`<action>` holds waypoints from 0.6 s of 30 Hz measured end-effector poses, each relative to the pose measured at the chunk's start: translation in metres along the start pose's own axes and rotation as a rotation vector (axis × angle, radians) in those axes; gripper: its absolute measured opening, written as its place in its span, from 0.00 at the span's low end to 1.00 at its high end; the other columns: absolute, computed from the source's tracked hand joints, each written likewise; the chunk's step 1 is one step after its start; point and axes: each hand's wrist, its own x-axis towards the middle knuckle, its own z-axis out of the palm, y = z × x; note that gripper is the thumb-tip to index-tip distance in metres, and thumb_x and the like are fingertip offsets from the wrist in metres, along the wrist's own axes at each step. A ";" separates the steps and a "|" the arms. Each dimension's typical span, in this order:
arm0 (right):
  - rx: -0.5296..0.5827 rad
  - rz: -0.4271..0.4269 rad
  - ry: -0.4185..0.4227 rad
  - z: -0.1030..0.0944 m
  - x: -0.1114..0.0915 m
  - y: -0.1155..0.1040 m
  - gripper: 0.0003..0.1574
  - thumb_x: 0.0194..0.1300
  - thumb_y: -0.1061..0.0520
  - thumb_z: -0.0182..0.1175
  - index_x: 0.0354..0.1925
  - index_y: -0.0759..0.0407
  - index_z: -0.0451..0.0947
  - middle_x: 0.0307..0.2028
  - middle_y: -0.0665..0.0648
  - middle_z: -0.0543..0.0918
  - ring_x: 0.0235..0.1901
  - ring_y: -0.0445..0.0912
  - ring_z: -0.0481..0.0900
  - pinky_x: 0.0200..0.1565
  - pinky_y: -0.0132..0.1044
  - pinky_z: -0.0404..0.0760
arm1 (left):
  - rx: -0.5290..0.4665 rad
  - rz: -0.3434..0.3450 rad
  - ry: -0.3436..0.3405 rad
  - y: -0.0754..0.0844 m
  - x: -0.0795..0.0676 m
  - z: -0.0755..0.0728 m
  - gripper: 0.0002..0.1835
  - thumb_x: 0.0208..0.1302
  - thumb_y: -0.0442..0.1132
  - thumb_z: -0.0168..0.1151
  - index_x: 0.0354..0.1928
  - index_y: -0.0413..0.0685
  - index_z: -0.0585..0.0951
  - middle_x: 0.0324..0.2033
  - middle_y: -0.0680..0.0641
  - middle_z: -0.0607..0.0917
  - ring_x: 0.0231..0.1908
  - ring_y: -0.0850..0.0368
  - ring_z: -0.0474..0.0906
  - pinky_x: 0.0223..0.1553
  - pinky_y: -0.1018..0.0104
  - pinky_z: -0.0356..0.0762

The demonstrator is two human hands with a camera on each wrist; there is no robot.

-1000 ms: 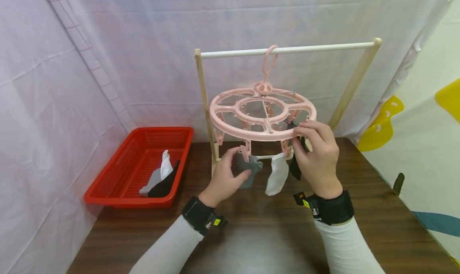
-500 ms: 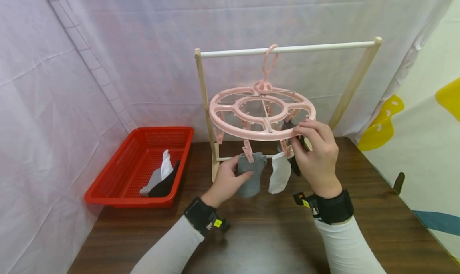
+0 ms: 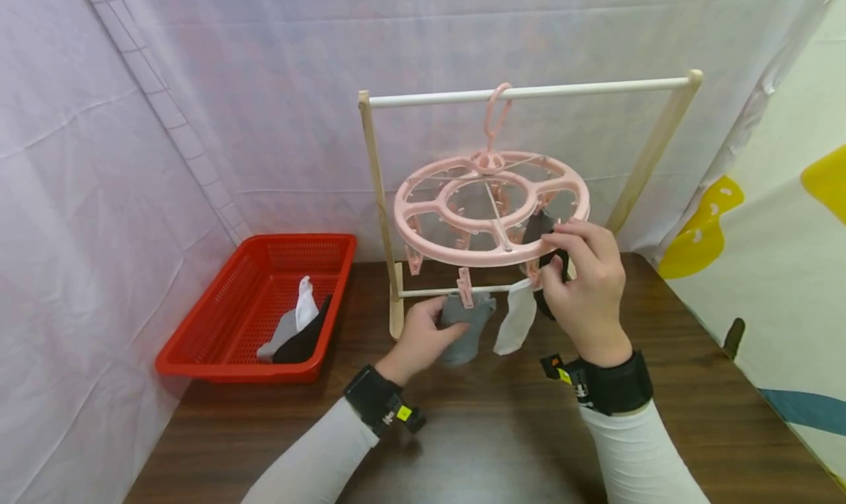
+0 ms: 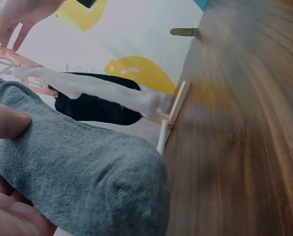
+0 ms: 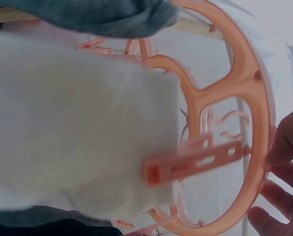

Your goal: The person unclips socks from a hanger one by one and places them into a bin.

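My left hand point(image 3: 423, 336) pinches a grey sock point(image 4: 102, 167), thumb on top and fingers beneath. A pink clothespin point(image 3: 465, 289) grips that sock's upper edge below the round pink sock hanger point(image 3: 463, 256). At the hanger's right front rim, my right hand point(image 3: 588, 287) pinches the ring between fingers and thumb. Beside that hand a white sock point(image 3: 517, 319) hangs from another clothespin point(image 5: 195, 162). Behind it hangs a black sock point(image 4: 97, 101), mostly hidden in the head view. A darker grey sock point(image 3: 537, 228) hangs farther back.
The hanger hooks over the white rod point(image 3: 595, 87) of a wooden stand point(image 3: 651, 159). To the left, a red basket point(image 3: 198, 368) holds a grey, a white and a black sock point(image 3: 305, 339). All stand on a dark wooden table point(image 3: 463, 445), with white cloth walls around.
The hanger has shifted slightly right and tilted lower at the front. My left hand has moved a little right and down with the grey sock. My right hand stays at the rim.
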 end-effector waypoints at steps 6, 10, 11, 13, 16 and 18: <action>0.002 -0.011 0.010 -0.005 0.003 -0.009 0.09 0.54 0.62 0.62 0.34 0.63 0.85 0.38 0.63 0.83 0.43 0.59 0.77 0.48 0.45 0.73 | 0.034 -0.024 -0.008 -0.007 -0.001 0.002 0.11 0.53 0.37 0.71 0.40 0.45 0.84 0.33 0.47 0.88 0.32 0.61 0.82 0.35 0.64 0.82; 0.059 -0.025 -0.078 -0.013 0.007 -0.019 0.06 0.54 0.62 0.63 0.33 0.61 0.85 0.32 0.58 0.82 0.35 0.52 0.78 0.40 0.38 0.72 | 0.033 -0.051 -0.020 -0.011 -0.001 0.003 0.12 0.54 0.38 0.71 0.41 0.45 0.84 0.35 0.47 0.88 0.34 0.60 0.83 0.36 0.63 0.82; 0.075 -0.029 -0.120 -0.015 0.007 -0.022 0.06 0.54 0.62 0.64 0.33 0.60 0.85 0.31 0.57 0.82 0.34 0.50 0.77 0.39 0.36 0.72 | 0.034 -0.059 -0.023 -0.012 -0.001 0.004 0.12 0.54 0.38 0.71 0.41 0.45 0.84 0.35 0.47 0.88 0.34 0.60 0.84 0.36 0.63 0.82; 0.099 -0.041 -0.224 -0.020 0.009 -0.027 0.07 0.54 0.62 0.64 0.34 0.58 0.84 0.32 0.54 0.82 0.33 0.45 0.77 0.38 0.33 0.73 | 0.042 -0.070 -0.026 -0.014 -0.001 0.005 0.12 0.53 0.38 0.71 0.41 0.45 0.84 0.35 0.47 0.88 0.34 0.60 0.84 0.37 0.63 0.82; 0.112 -0.037 -0.427 -0.026 0.008 -0.035 0.08 0.55 0.60 0.66 0.36 0.53 0.84 0.35 0.49 0.82 0.34 0.40 0.77 0.37 0.32 0.76 | 0.053 -0.071 -0.031 -0.018 0.000 0.006 0.12 0.53 0.38 0.71 0.41 0.45 0.84 0.34 0.47 0.88 0.34 0.60 0.83 0.37 0.63 0.82; 0.104 -0.019 -0.591 -0.028 0.007 -0.039 0.09 0.56 0.57 0.68 0.39 0.50 0.83 0.37 0.47 0.83 0.34 0.38 0.77 0.36 0.35 0.79 | 0.055 -0.067 -0.031 -0.019 -0.001 0.006 0.12 0.53 0.38 0.71 0.40 0.46 0.84 0.34 0.48 0.88 0.33 0.60 0.83 0.37 0.63 0.82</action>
